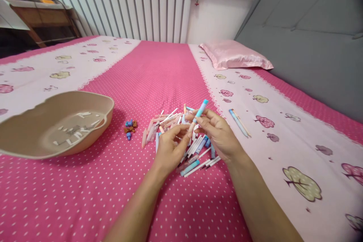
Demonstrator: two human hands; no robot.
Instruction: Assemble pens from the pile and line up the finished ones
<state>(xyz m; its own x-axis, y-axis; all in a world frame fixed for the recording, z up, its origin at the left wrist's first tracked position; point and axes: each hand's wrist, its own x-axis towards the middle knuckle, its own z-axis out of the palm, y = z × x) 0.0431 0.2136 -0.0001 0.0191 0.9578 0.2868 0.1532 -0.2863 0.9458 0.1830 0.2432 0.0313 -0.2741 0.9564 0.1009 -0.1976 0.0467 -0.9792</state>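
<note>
A slim pen, probably a marker, with a blue top (202, 108) slants up between my two hands, above the pile. My left hand (171, 146) pinches its pale lower end between thumb and fingers. Higher up, my right hand (222, 134) grips the barrel near the blue part. Beneath them lies a loose heap of pen parts: pinkish clear tubes (154, 128), thin white sticks with dark ends (208, 163), and several blue pieces (190, 168). My hands hide part of the heap.
Left of the heap lie small blue and brown pieces (129, 124). A beige basin (98, 140) farther left contains small white and grey bits. Two assembled-looking pens (239, 123) rest to the right. Behind are a pink pillow (236, 55), grey headboard (300, 30) and white radiator (127, 9).
</note>
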